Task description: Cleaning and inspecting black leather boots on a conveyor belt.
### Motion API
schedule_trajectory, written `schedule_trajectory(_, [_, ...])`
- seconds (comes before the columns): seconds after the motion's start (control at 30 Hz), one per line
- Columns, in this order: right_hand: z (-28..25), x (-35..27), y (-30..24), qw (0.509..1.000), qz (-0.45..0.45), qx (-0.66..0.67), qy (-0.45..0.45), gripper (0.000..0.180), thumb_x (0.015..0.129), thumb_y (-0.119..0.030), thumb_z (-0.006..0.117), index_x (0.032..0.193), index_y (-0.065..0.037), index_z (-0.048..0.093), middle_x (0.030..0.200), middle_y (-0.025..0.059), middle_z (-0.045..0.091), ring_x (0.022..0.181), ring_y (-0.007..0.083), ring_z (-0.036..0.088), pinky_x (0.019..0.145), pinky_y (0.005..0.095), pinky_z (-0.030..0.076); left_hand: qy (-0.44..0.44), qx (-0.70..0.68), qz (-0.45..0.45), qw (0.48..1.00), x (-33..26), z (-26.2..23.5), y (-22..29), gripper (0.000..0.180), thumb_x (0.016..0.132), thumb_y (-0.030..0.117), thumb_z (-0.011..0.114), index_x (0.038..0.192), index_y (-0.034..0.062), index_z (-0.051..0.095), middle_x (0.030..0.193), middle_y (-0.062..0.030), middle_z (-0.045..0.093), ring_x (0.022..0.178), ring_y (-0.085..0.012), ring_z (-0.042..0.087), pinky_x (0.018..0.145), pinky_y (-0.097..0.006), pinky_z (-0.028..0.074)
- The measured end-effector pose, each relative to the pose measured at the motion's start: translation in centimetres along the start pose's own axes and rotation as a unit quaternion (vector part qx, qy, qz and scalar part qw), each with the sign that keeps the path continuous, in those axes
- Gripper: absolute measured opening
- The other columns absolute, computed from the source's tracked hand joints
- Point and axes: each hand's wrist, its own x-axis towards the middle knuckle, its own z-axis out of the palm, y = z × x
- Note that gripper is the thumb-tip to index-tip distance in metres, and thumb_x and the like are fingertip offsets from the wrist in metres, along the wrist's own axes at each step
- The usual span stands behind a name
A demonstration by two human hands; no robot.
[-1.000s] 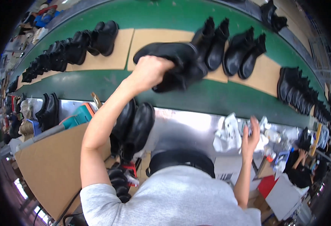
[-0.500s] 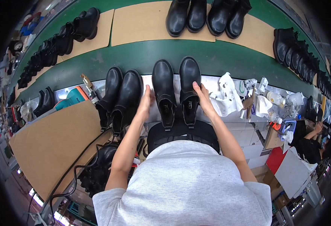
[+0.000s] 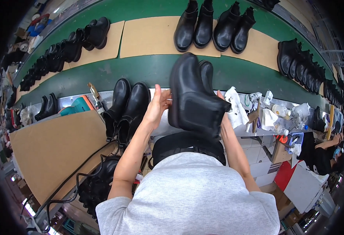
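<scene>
A black ankle boot (image 3: 193, 98) is raised in front of me, turned so its side and elastic panel show, its toe pointing away. My right hand (image 3: 224, 115) grips it at the shaft side, with most of its fingers hidden behind the leather. My left hand (image 3: 158, 105) is open beside the sole edge, thumb up and fingers spread; the fingertips reach the boot or nearly so. Behind the raised boot, a second black boot (image 3: 206, 72) shows little more than its toe. Left of my left hand stands another pair of black boots (image 3: 136, 102).
Boots line the cardboard (image 3: 150, 37) on the green bench (image 3: 140, 72). A stained white cloth (image 3: 235, 107), bottles (image 3: 283, 111) and a blue basket (image 3: 295, 139) sit to the right. At left are a brush (image 3: 95, 96), a cardboard sheet (image 3: 58, 149) and a cable (image 3: 78, 176). Another person's hand (image 3: 336, 139) shows far right.
One boot of the middle pair has been lifted and turned onto its side view. My right hand has gone behind it, and my left hand has risen to its sole. The view has shifted slightly.
</scene>
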Motion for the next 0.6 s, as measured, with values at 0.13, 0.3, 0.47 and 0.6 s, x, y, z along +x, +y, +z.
schedule_trajectory(0.13, [5.7, -0.2, -1.0, 0.909, -0.125, -0.325, 0.228, 0.077, 0.093, -0.062, 0.028, 0.120, 0.006, 0.053, 0.103, 0.0075, 0.061, 0.085, 0.0128, 0.051, 0.080, 0.0239, 0.038, -0.023, -0.324, -0.120, 0.938, 4.0, -3.1, -6.0, 0.075, 0.092, 0.062, 0.027, 0.133, 0.0006, 0.041, 0.126, -0.0138, 0.053, 0.112, -0.0264, 0.053, 0.098, -0.038, 0.041])
schedule_trajectory(0.3, [9.3, 0.4, -1.9, 0.892, -0.155, -0.366, 0.215, 0.077, 0.093, -0.059, 0.030, 0.120, 0.010, 0.052, 0.102, 0.0074, 0.061, 0.081, 0.0101, 0.050, 0.078, 0.0251, 0.039, -0.128, -0.422, -0.082, 0.894, 5.2, -0.9, -6.8, 0.059, 0.095, 0.047, 0.039, 0.131, 0.0001, 0.043, 0.125, -0.0151, 0.052, 0.110, -0.0248, 0.055, 0.096, -0.036, 0.045])
schedule_trajectory(0.47, [5.2, 1.2, -1.4, 0.760, -0.260, -0.557, 0.211, 0.058, 0.095, -0.050, 0.038, 0.105, 0.003, 0.057, 0.089, 0.0179, 0.061, 0.077, 0.0235, 0.056, 0.074, 0.0325, 0.043, -0.165, -0.480, -0.020, 0.861, 2.8, 2.1, -3.9, 0.058, 0.095, 0.046, 0.040, 0.131, 0.0003, 0.042, 0.125, -0.0149, 0.051, 0.112, -0.0248, 0.053, 0.099, -0.035, 0.043])
schedule_trajectory(0.6, [7.9, 1.0, 1.1, 0.657, -0.415, -0.578, 0.252, 0.051, 0.097, -0.044, 0.034, 0.111, 0.003, 0.049, 0.084, 0.0213, 0.058, 0.082, 0.0379, 0.058, 0.072, 0.0371, 0.043, -0.004, -0.302, 0.141, 0.943, 5.4, 0.4, -8.2, 0.068, 0.094, 0.058, 0.029, 0.131, 0.0021, 0.040, 0.123, -0.0118, 0.052, 0.108, -0.0202, 0.055, 0.092, -0.034, 0.046])
